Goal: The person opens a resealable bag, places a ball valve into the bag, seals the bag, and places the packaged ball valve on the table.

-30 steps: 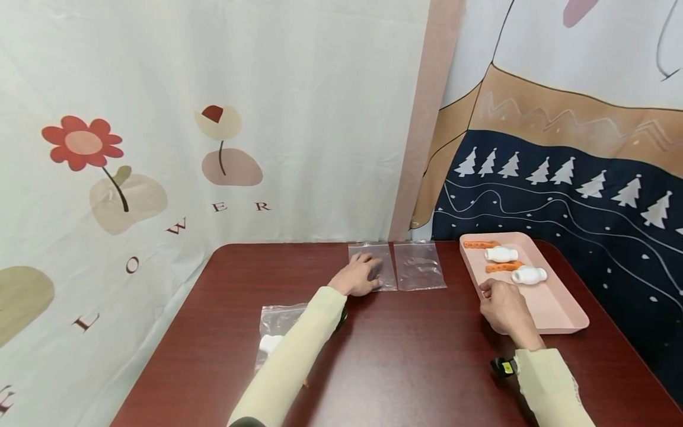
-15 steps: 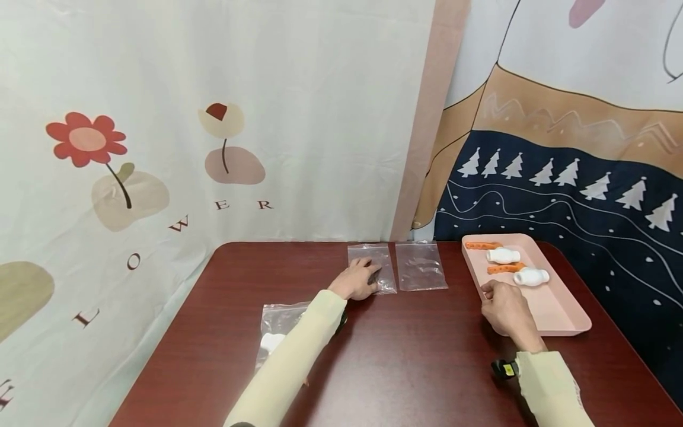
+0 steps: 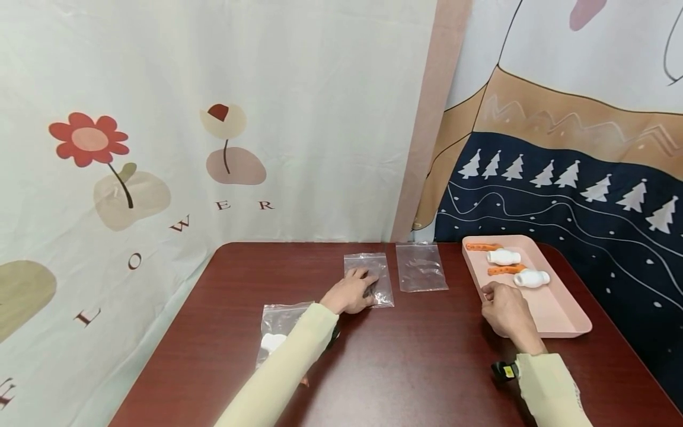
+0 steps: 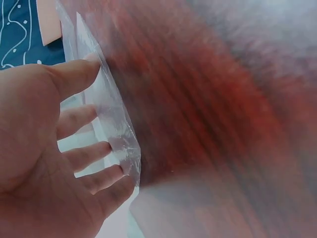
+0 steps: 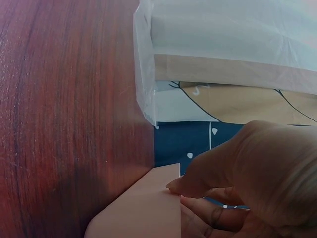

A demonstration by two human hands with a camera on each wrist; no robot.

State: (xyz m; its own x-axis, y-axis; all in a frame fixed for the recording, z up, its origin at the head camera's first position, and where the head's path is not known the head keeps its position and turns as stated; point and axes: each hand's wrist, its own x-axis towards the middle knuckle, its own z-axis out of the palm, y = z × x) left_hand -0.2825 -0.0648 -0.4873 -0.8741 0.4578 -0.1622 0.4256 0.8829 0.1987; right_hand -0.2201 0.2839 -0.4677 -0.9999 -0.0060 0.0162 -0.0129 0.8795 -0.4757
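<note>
My left hand lies with spread fingers on a clear zip bag, pressing it to the table. In the left wrist view, the fingertips touch the bag and the thumb stands apart from the fingers. At the right, my right hand pinches the left rim of a pink tray; the right wrist view shows the thumb outside the tray wall and fingers inside. Two white bottle-shaped pieces and two orange strips with holes lie in the tray's far part.
A second flat zip bag lies just right of the first. Closer in, another zip bag holds a white piece and something orange, partly hidden under my left sleeve. A printed curtain hangs behind the table.
My left hand has slid the zip bag a little toward me and slightly left, away from the second bag. The right hand stays at the tray's rim.
</note>
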